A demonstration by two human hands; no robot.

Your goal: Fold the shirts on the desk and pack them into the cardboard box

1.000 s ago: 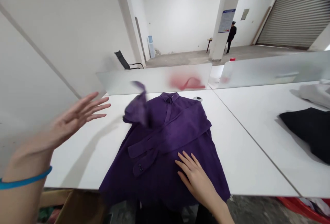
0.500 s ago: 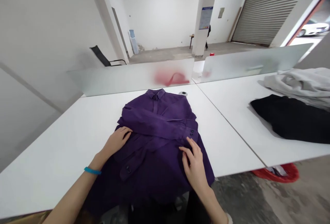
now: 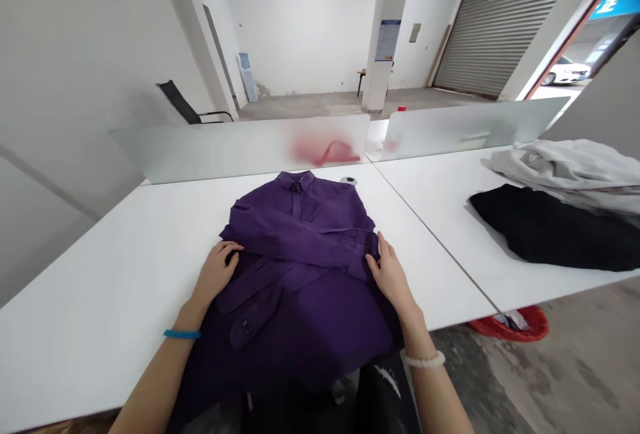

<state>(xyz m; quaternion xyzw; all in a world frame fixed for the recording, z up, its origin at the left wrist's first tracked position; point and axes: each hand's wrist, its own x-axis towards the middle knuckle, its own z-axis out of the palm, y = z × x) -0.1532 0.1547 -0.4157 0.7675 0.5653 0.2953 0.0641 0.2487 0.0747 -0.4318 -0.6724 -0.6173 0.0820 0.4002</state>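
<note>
**Far end:** roller shutter point(image 3: 505, 21) at right, pillar point(image 3: 385, 34) with a poster point(image 3: 387, 39), black chair point(image 3: 180, 102) at left, all beyond the frosted divider point(image 3: 240, 147).

**Tables:** two white tables, the left table point(image 3: 110, 287) and the right table point(image 3: 430, 221), meeting along a thin seam.

**Right table:** black garment point(image 3: 545, 231) lying flat, grey garment point(image 3: 565, 174) heaped just behind it.

**Floor:** red basin point(image 3: 515, 324) below the right table's near edge.

**Shirt:** purple shirt point(image 3: 300, 274) on the left table, collar toward the divider, sleeves folded across the front, hem hanging past the near edge.

**Cuff:** two dark buttons point(image 3: 245, 331) on the sleeve end below the left hand.

**Left hand:** left hand point(image 3: 216, 273) open, palm down on the folded sleeve, no grip; blue wristband point(image 3: 182, 334) on the wrist.

**Right hand:** right hand point(image 3: 393, 281) open, fingertips point(image 3: 383, 247) against the folded sleeve at the shirt's right side, no grip; white bead bracelet point(image 3: 425, 359) on the wrist.
</note>
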